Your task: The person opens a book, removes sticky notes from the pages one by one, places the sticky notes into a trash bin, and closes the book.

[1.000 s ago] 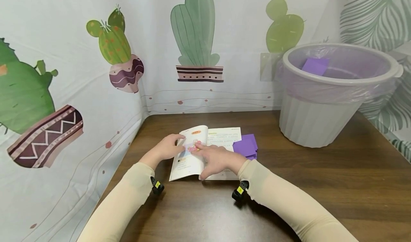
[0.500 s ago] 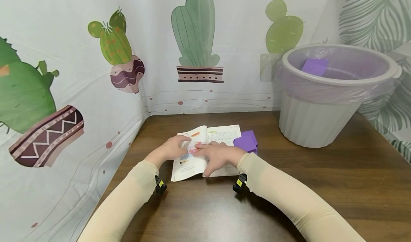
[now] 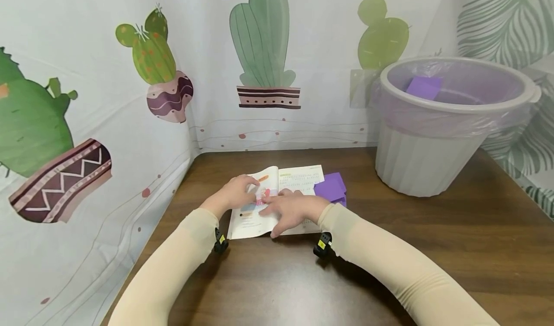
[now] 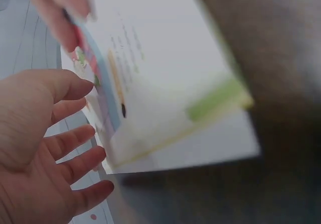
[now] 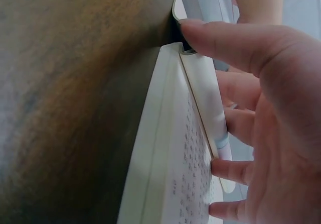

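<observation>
An open book [image 3: 252, 222] lies on the table, its left page printed with a pink picture and curving up towards the spine. My left hand [image 3: 233, 193] is over the outer part of that page; in the left wrist view its fingers [image 4: 83, 163] are spread and loosely bent beside the page edge. Near the spine, my right hand [image 3: 296, 210] reaches across the right page [image 3: 303, 176]. Its thumb and fingertips touch the book around the spine in the right wrist view. Folded purple paper [image 3: 331, 189] lies at the book's right edge, partly over the page.
A grey bin [image 3: 426, 157] with a clear liner stands at the table's back right. Purple paper [image 3: 424, 87] shows inside it. A cactus-print curtain [image 3: 324, 129] hangs behind the brown table [image 3: 277, 282].
My left hand has moved right and slightly away, further over the left page. The book and purple paper have slid a little away from me, with my right hand staying near the spine.
</observation>
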Demonstrator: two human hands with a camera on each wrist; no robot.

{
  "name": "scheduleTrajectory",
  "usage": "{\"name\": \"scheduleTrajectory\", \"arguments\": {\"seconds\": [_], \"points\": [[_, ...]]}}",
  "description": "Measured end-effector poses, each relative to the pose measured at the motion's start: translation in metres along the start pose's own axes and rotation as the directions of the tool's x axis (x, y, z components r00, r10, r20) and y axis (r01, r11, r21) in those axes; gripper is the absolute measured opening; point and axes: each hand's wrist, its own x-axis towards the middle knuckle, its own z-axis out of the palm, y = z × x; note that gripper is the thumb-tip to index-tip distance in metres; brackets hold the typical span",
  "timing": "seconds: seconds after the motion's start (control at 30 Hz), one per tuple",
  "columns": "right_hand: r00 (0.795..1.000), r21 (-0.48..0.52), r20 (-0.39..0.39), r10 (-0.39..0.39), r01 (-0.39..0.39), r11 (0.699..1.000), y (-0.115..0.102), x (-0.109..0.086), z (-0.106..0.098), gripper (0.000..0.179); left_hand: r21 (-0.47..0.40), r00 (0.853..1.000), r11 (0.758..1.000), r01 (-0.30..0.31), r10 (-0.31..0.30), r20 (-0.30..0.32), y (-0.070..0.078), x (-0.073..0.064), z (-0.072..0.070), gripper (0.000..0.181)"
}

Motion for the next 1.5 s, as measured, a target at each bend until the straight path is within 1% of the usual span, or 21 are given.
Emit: {"name": "scheduleTrajectory", "arguments": {"seconds": [0.13, 0.23, 0.33, 0.4, 0.5, 0.6, 0.67, 0.73, 0.83, 0.93, 1.03, 1.1, 1.3, 1.4, 1.5], "points": [[0.998, 0.016, -0.044, -0.043, 0.044, 0.999, 0.002, 0.001, 0.001, 0.065, -0.001, 1.0, 1.0, 0.008, -0.008, 0.003, 0.0, 0.004, -0.004, 0.042], [0.996, 0.028, -0.062, -0.07, 0.072, 0.997, 0.004, 0.002, 0.003, 0.064, 0.0, 1.0, 1.0, 0.02, -0.02, 0.009, 0.001, 0.006, -0.005, 0.04], [0.993, 0.041, -0.075, -0.093, 0.097, 0.994, 0.006, 0.002, 0.005, 0.065, -0.001, 1.0, 1.0, 0.017, -0.017, 0.008, 0.002, 0.009, -0.005, 0.039], [0.989, 0.052, -0.085, -0.12, 0.125, 0.991, 0.009, -0.001, 0.006, 0.066, -0.022, 1.0, 0.999, 0.023, -0.023, 0.011, 0.002, 0.01, -0.006, 0.039], [0.977, 0.105, -0.116, -0.179, 0.191, 0.976, 0.012, -0.008, 0.006, 0.063, -0.047, 0.999, 0.998, 0.033, -0.032, 0.016, 0.001, 0.011, -0.007, 0.04], [0.97, 0.163, -0.137, -0.201, 0.222, 0.961, 0.015, -0.019, 0.007, 0.056, -0.064, 0.999, 0.997, 0.047, -0.046, 0.02, 0.001, 0.012, -0.008, 0.041], [0.97, 0.191, -0.139, -0.197, 0.222, 0.956, 0.016, -0.026, 0.008, 0.051, -0.056, 0.999, 0.998, 0.043, -0.042, 0.023, 0.001, 0.013, -0.009, 0.043], [0.974, 0.205, -0.137, -0.181, 0.206, 0.957, 0.016, -0.033, 0.009, 0.047, -0.062, 0.998, 0.997, 0.054, -0.052, 0.034, 0.003, 0.013, -0.01, 0.043], [0.975, 0.214, -0.136, -0.178, 0.205, 0.955, 0.016, -0.041, 0.011, 0.045, -0.073, 0.996, 0.995, 0.068, -0.064, 0.057, 0.007, 0.015, -0.013, 0.039], [0.974, 0.217, -0.142, -0.176, 0.204, 0.955, 0.017, -0.048, 0.013, 0.045, -0.076, 0.996, 0.995, 0.071, -0.066, 0.067, 0.013, 0.019, -0.015, 0.031], [0.975, 0.213, -0.14, -0.172, 0.199, 0.957, 0.019, -0.055, 0.015, 0.046, -0.066, 0.996, 0.995, 0.079, -0.076, 0.056, 0.019, 0.023, -0.016, 0.019], [0.976, 0.21, -0.138, -0.169, 0.196, 0.958, 0.02, -0.06, 0.017, 0.046, -0.056, 0.995, 0.994, 0.092, -0.09, 0.046, 0.023, 0.026, -0.016, 0.015], [0.977, 0.228, -0.141, -0.159, 0.189, 0.955, 0.021, -0.071, 0.019, 0.043, -0.078, 0.985, 0.983, 0.168, -0.165, 0.043, 0.038, 0.038, -0.018, 0.027], [0.979, 0.264, -0.141, -0.15, 0.183, 0.947, 0.023, -0.074, 0.018, 0.041, -0.092, 0.982, 0.978, 0.186, -0.183, 0.04, 0.045, 0.045, -0.017, 0.023], [0.977, 0.293, -0.154, -0.149, 0.189, 0.937, 0.026, -0.075, 0.015, 0.04, -0.102, 0.984, 0.979, 0.176, -0.173, 0.03, 0.053, 0.054, -0.017, 0.017]]}}
